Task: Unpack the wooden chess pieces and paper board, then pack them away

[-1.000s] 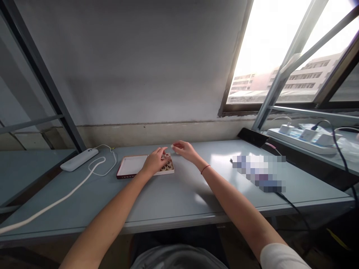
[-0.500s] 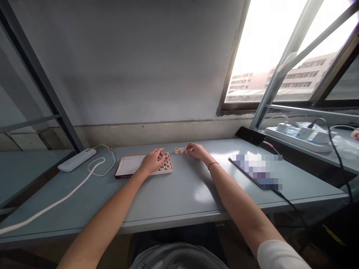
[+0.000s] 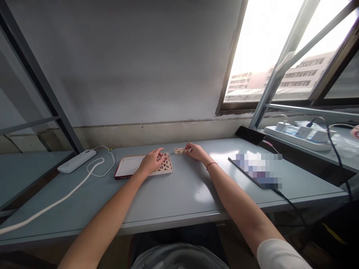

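Note:
A shallow open box with a dark red side and white inside lies on the desk. Several round wooden Chinese chess pieces with red or black characters fill its right part. Over these pieces rests my left hand, its fingers partly spread and none visibly gripping a piece; the hand hides the box's middle. To the right of the box, my right hand pinches a chess piece, mostly covered by the fingers. It is at the right end of a short row of chess pieces on the desk.
A white power bank with a cable lies at the left, and a thick white cord crosses the desk there. To the right lies a blurred-out tablet-like device. A power strip with chargers stands beyond the desk's right edge.
Both hands stay nearly where they were. My right hand has shifted very slightly left, still pinching the piece at the row's end. The box has not visibly moved.

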A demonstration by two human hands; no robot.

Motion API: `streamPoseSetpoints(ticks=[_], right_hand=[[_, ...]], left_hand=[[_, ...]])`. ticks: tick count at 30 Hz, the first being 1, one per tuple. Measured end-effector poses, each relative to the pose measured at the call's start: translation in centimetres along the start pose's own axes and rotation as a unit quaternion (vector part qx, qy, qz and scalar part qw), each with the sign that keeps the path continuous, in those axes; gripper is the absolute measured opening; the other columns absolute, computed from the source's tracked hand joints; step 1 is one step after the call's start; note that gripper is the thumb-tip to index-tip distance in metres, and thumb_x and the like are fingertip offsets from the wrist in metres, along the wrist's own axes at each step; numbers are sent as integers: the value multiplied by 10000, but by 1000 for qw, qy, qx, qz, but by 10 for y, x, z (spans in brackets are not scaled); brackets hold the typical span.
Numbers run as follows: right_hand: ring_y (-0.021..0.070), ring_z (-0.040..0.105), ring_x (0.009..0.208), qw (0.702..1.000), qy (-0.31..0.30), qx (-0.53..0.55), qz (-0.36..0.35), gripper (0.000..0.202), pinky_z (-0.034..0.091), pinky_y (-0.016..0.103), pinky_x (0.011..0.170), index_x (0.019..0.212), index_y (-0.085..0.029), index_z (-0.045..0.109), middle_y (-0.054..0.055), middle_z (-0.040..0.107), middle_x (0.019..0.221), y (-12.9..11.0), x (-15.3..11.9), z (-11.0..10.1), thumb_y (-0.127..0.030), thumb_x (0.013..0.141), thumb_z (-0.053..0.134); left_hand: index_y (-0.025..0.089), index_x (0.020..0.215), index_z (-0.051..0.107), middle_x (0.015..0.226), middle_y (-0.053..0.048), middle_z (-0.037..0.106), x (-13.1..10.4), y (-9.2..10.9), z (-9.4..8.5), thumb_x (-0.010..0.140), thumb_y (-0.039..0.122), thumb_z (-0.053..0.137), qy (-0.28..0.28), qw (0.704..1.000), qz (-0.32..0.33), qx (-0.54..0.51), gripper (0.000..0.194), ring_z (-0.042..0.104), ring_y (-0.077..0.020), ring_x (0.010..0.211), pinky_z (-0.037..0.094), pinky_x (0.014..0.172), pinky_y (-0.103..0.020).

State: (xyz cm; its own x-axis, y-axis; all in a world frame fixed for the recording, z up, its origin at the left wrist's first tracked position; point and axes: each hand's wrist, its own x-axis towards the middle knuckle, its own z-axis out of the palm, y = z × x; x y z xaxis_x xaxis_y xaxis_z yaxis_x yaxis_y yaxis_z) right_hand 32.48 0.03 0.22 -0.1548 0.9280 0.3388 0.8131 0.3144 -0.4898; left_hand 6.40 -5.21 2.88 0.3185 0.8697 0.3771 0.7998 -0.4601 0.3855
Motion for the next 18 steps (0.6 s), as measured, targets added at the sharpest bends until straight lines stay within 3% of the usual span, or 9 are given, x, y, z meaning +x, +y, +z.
streamPoseSetpoints(ticks=[14, 18], right_hand=[[153, 573, 747, 1000, 2, -4, 10, 210, 390, 216, 640, 933, -196, 609, 43, 666, 896, 2, 1, 2, -277, 744, 568], [175, 578, 777, 1000, 6, -8, 11, 315, 387, 224, 631, 1011, -206, 583, 53, 662, 915, -2, -1, 3, -365, 739, 594]], left_hand=[[207, 1207, 512, 964, -40, 641, 1, -5, 2, 840, 347, 456, 2, 1000, 6, 2, 397, 614, -175, 804, 475, 678, -252], [212, 1208, 512, 969, -38, 641, 1, -6, 3, 841, 347, 454, 0, 1000, 4, 7, 395, 614, -176, 799, 470, 671, -251]])
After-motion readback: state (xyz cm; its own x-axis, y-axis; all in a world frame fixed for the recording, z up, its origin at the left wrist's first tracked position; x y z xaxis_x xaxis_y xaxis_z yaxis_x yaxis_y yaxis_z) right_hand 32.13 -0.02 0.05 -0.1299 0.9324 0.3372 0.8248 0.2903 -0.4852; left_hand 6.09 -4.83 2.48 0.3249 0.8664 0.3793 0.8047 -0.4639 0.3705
